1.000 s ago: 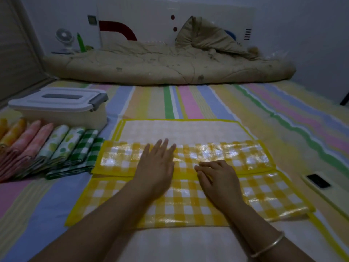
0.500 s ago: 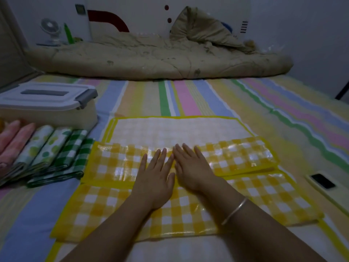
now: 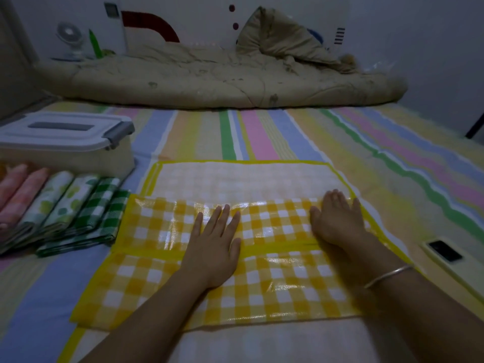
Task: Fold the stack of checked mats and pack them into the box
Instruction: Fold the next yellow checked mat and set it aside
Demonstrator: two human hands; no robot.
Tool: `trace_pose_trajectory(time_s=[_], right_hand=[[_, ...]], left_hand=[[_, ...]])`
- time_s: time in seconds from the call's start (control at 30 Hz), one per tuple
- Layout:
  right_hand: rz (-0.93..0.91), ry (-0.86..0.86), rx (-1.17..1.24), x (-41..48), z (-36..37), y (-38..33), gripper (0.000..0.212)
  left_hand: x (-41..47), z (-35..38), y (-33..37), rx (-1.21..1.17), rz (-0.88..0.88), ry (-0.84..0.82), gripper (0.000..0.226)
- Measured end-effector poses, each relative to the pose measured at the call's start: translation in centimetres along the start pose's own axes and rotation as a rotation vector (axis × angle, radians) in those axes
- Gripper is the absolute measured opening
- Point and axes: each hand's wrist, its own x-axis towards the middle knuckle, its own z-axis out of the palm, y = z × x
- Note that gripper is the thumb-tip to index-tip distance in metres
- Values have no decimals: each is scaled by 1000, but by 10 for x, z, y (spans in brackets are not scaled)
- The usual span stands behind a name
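Observation:
A yellow checked mat (image 3: 157,281) lies in front of me on the striped bed, its far and near edges folded in so they meet in the middle. My left hand (image 3: 216,244) presses flat across the seam near the centre, fingers straight. My right hand (image 3: 335,221) lies flat on the far flap towards its right end. Under it another mat (image 3: 243,179) lies pale side up. Several folded mats (image 3: 68,213), pink, green-leafed and green checked, lie in a row at the left. The white box (image 3: 65,145) with grey latches stands behind them, lid on.
A rumpled beige quilt (image 3: 209,79) runs across the far side of the bed. A phone (image 3: 442,250) lies at the right by the mat. A small fan (image 3: 69,40) and a green bottle (image 3: 95,43) stand at the back left.
My right hand has slid from beside the left hand out to the right along the folded flap, pressing it flat. The left hand has stayed near the centre.

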Motion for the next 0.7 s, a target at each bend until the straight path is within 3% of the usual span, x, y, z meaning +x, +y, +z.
trace_pose_trajectory(time_s=[0.07, 0.17, 0.3, 0.43, 0.5, 0.53, 0.63, 0.7], right_hand=[[-161, 88, -11, -12, -8, -32, 63], [-396, 44, 52, -35, -1, -75, 59], [-398, 40, 72, -43, 27, -83, 66], [-404, 52, 77, -41, 33, -82, 76], [-403, 57, 81, -41, 34, -82, 74], [-403, 62, 82, -40, 35, -81, 74], [-417, 71, 98, -41, 37, -79, 82], [-422, 71, 97, -40, 37, -79, 88]], left_hand=[[1, -1, 0, 17, -1, -14, 80], [1, -2, 1, 35, 3, -21, 80], [4, -2, -4, -8, 11, -65, 76], [9, -14, -15, -456, -79, -130, 59], [10, -26, -19, -819, -251, -75, 55], [11, -30, -24, -860, -325, -36, 50], [3, -36, -56, -427, -447, 44, 49], [-8, -37, -84, -301, -486, 80, 51]])
